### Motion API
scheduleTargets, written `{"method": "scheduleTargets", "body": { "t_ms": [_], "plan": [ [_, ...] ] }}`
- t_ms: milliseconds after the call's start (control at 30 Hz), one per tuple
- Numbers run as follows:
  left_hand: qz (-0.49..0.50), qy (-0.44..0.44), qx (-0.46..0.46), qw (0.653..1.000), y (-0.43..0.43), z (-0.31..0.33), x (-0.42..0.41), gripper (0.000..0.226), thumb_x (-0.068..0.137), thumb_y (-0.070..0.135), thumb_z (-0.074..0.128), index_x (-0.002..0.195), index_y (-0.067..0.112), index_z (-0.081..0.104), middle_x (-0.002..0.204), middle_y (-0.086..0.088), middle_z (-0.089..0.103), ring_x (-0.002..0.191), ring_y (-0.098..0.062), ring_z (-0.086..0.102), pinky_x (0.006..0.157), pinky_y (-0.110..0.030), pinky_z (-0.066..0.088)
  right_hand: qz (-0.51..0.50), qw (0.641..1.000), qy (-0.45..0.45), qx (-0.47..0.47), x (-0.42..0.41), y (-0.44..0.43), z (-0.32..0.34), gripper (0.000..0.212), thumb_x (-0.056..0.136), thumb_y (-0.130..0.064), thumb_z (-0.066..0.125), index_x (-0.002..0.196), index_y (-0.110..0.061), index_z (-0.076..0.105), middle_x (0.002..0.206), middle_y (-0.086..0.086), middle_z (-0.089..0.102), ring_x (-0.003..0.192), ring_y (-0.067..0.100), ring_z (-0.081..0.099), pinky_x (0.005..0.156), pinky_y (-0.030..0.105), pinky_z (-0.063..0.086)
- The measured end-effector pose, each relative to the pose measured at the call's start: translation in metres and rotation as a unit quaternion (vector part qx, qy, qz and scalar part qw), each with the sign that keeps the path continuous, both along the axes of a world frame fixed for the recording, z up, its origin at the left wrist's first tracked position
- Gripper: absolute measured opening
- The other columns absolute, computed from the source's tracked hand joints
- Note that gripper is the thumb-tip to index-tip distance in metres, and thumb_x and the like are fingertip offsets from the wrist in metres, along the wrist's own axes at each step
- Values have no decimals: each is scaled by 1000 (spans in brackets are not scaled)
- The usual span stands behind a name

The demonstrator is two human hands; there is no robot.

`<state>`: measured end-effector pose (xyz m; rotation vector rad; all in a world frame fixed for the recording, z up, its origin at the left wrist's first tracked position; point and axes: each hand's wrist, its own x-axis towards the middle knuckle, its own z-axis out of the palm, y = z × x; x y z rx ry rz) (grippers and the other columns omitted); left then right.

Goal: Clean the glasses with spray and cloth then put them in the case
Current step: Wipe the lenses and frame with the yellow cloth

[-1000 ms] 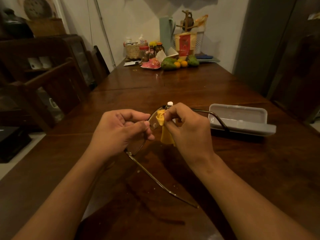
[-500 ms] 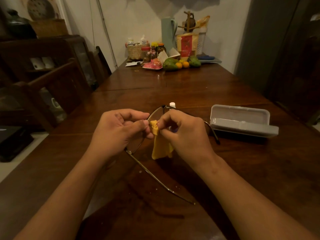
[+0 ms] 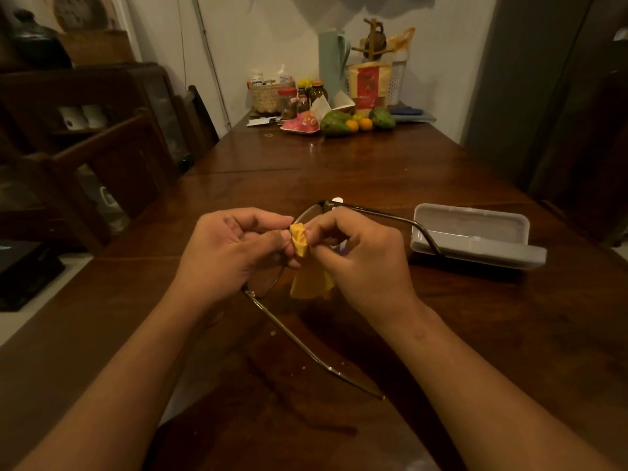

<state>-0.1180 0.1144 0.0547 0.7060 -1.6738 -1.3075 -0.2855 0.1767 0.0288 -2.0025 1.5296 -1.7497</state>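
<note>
Head view, from the left: the left hand (image 3: 231,253) is held above the table (image 3: 441,334), its fingers (image 3: 258,220) curled and pinching the glasses (image 3: 265,283) by the rim of one lens. The glasses are off the table with both temples unfolded. One temple runs down toward the camera, and the other reaches right toward the case.

Just right of that grip is the yellow cloth (image 3: 300,243), bunched into a wad and pressed against the frame between the two lenses, with its loose end hanging below. The right hand (image 3: 367,263) grips the wad between thumb and curled fingers (image 3: 326,226), touching the left hand's fingertips.

Behind the frame a small white cap (image 3: 337,200) shows. It is probably the spray bottle, standing on the table with neither hand on it.

Further right, the grey case (image 3: 475,239) lies open on the table, and nothing can be seen inside it.

Judging by this, the task is in its middle stretch. The spraying looks finished, though no wetness can be made out on the lenses, and the wiping is under way. What remains seems to be finishing both lenses, putting the cloth down, folding the temples and laying the glasses in the case.
</note>
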Motion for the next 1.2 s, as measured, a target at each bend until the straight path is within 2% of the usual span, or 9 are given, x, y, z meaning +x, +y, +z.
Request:
{"method": "scheduleTargets", "body": {
  "t_ms": [167,300,433,533,633,833,933,1033,1200],
  "plan": [
    [3,-1,-7,1000,-1,-1,1,14,84,-2,67,97,3,72,73,-17,74,66,-28,74,61,-22,57,-36,998,24,49,-5,-1,2,20,81,-6,75,88,-23,67,85,-13,65,82,-4,60,69,8,48],
    [-12,-6,-1,1000,0,-3,-2,14,84,-1,68,93,7,75,73,-17,74,66,-29,74,61,-25,57,-76,997,1,16,-3,-1,1,15,83,-5,74,89,-17,67,86,-10,65,80,1,61,67,15,51],
    [-14,-1,-4,1000,2,-2,-2,14,85,-3,66,96,3,73,75,-18,74,66,-28,73,62,-24,58,-29,999,0,-15,-1,1,0,16,82,-4,74,90,-17,69,90,-5,69,86,3,64,72,17,53],
    [-4,2,-4,1000,1,0,1,16,82,-2,67,96,3,74,76,-18,75,65,-26,73,61,-23,58,7,1000,9,21,1,2,2,22,82,-5,74,90,-24,68,90,-10,68,89,-1,63,74,12,51],
    [-1,3,-2,1000,0,-1,1,15,83,-2,67,95,4,74,74,-18,74,66,-29,73,63,-27,59,-18,997,25,66,-2,0,2,26,83,-6,73,88,-29,65,88,-14,66,88,-3,61,72,11,50],
    [-19,-4,1,1000,-2,-5,-1,13,84,-2,67,93,5,75,73,-17,73,64,-28,72,63,-27,58,-95,995,6,4,-2,-2,-3,16,84,-4,73,92,-17,68,90,-6,68,85,3,62,69,20,54],
    [-16,1,-9,1000,-1,-5,-2,16,85,-2,66,93,8,76,74,-16,74,66,-28,73,63,-26,58,-36,999,-1,-18,0,-1,-2,16,83,-2,73,91,-15,69,91,-4,70,86,3,63,68,14,51],
    [-3,11,-12,1000,-1,-3,0,18,84,-2,67,91,11,77,76,-15,76,65,-22,74,61,-22,57,16,1000,11,12,2,1,0,21,83,-3,73,92,-21,68,92,-10,68,91,-2,63,71,6,47],
    [-5,3,3,1000,-2,-2,2,15,85,0,67,95,8,75,77,-17,75,69,-29,74,63,-25,58,-39,998,8,49,-3,-1,-1,24,82,-4,74,87,-26,66,87,-14,66,88,-1,61,70,9,49]
  ]
}}
